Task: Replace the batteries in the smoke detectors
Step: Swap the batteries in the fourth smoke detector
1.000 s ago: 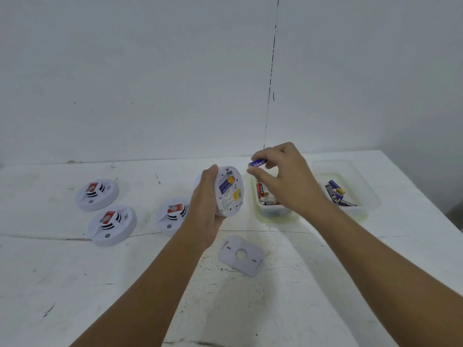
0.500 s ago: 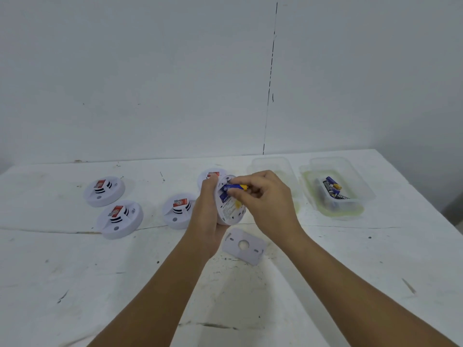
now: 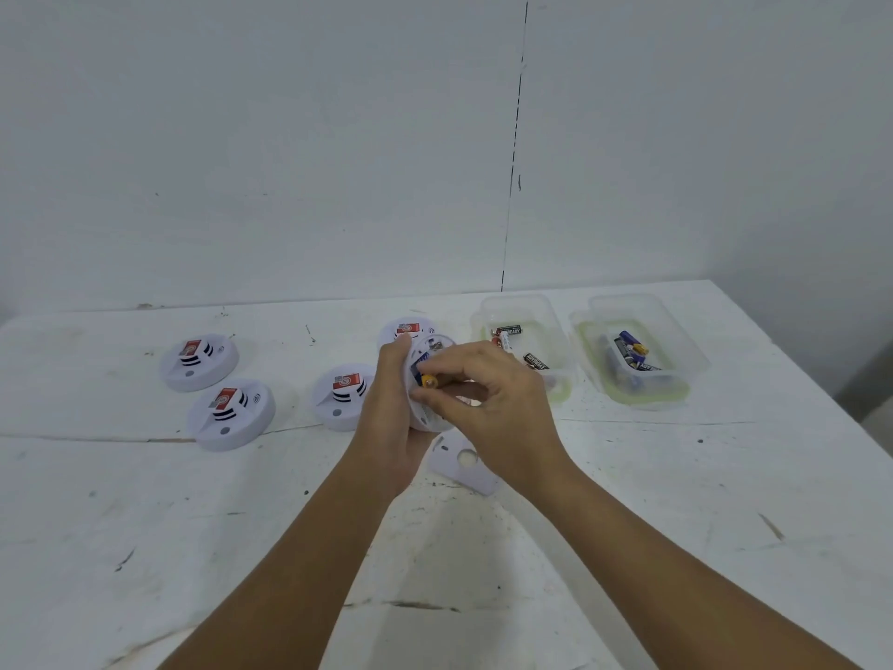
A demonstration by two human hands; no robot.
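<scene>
My left hand (image 3: 392, 418) grips a round white smoke detector (image 3: 431, 348) on edge above the table, its open back turned to the right. My right hand (image 3: 493, 403) pinches a blue and yellow battery (image 3: 427, 380) and holds it against the detector's back, in its battery bay. My fingers hide most of the detector's back. Its white mounting plate (image 3: 464, 464) lies flat on the table just below my hands.
Several other white smoke detectors with red labels lie face up: two at the left (image 3: 199, 362) (image 3: 231, 413), one beside my left hand (image 3: 340, 396), one behind it (image 3: 406, 328). Two clear plastic tubs hold loose batteries: near (image 3: 524, 307), far right (image 3: 676, 360). The table's edge runs along the right.
My right hand has carried the blue battery from above the near tub to the detector's back and now presses it there. The left hand kept hold of the detector.
</scene>
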